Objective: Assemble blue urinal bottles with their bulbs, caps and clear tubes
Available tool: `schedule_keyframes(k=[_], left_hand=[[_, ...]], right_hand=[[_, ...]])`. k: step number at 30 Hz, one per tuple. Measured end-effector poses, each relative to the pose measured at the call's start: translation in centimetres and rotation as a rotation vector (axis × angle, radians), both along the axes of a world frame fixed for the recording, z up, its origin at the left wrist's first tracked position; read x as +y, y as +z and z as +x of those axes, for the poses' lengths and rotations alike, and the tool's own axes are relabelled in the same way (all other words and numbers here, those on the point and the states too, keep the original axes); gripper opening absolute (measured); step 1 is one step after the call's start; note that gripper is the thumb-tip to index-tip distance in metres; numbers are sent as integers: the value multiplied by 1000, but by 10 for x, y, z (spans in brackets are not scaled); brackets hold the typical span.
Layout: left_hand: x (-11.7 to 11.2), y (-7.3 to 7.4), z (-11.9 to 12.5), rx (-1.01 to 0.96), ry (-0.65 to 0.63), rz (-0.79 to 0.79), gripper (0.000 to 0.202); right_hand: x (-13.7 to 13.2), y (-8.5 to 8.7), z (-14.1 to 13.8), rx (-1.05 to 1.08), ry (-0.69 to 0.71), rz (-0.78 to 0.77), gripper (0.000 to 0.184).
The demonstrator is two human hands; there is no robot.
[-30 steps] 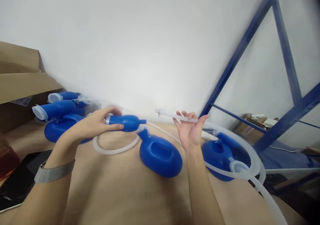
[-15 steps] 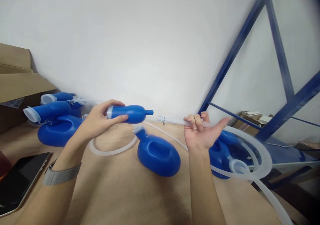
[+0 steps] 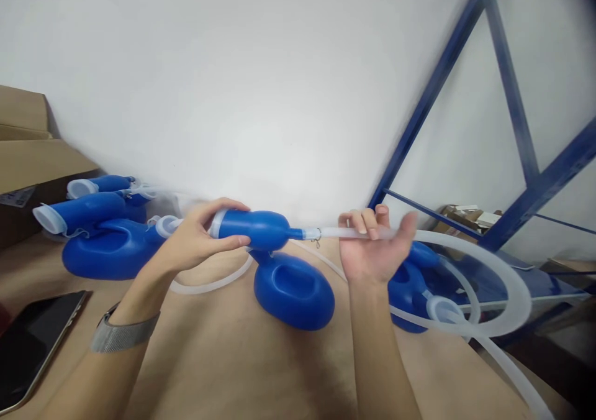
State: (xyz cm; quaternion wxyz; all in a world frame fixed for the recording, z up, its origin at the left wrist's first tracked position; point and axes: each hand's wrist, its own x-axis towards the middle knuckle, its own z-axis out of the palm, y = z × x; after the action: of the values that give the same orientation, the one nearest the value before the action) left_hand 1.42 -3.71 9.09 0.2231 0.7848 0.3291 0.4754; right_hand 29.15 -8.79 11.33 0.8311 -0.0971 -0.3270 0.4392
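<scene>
My left hand [image 3: 200, 233] is wrapped around the white-rimmed end of a blue plastic urinal funnel [image 3: 261, 228], held level above the table. Its narrow spout points right and meets the end of a translucent hose [image 3: 330, 232]. A small wire clamp [image 3: 317, 237] sits around the hose near that joint. Curled fingers of my right hand [image 3: 370, 246] hold the hose, the thumb raised to the right. From there the hose loops out to the right and down. Below the funnel, a blue urinal bottle [image 3: 295, 292] lies on the table, its neck partly hidden by the funnel.
More blue bottles [image 3: 109, 249] and funnels [image 3: 88, 212] lie at the left by a cardboard box [image 3: 41, 159]. Another blue bottle [image 3: 407, 296] lies at the right. A phone [image 3: 37, 345] rests at the left front. A blue metal rack [image 3: 433, 91] stands at the right.
The funnel has moved right and slightly down in my left hand. Its spout, apart from the hose before, now meets the hose end. My right hand keeps its hold.
</scene>
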Motion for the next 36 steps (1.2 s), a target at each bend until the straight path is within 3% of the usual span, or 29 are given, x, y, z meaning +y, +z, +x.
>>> schedule_keyframes(k=[6, 9, 13, 23, 31, 36], left_hand=[[-29, -2, 44, -35, -290, 196, 41], [-46, 2, 56, 41, -208, 405, 34], [-55, 10, 52, 87, -91, 589, 36], [-53, 20, 33, 53, 69, 678, 35], [-57, 16, 45, 44, 18, 768, 36], [-67, 9, 65, -99, -7, 777, 32]], right_hand=[[8, -9, -14, 59, 226, 47, 40], [6, -3, -4, 145, 167, 78, 40], [-4, 6, 3, 178, 87, 97, 41], [-7, 11, -7, 213, 48, 26, 51], [-13, 14, -10, 210, -35, 33, 50], [-14, 10, -1, 206, 118, 111, 42]])
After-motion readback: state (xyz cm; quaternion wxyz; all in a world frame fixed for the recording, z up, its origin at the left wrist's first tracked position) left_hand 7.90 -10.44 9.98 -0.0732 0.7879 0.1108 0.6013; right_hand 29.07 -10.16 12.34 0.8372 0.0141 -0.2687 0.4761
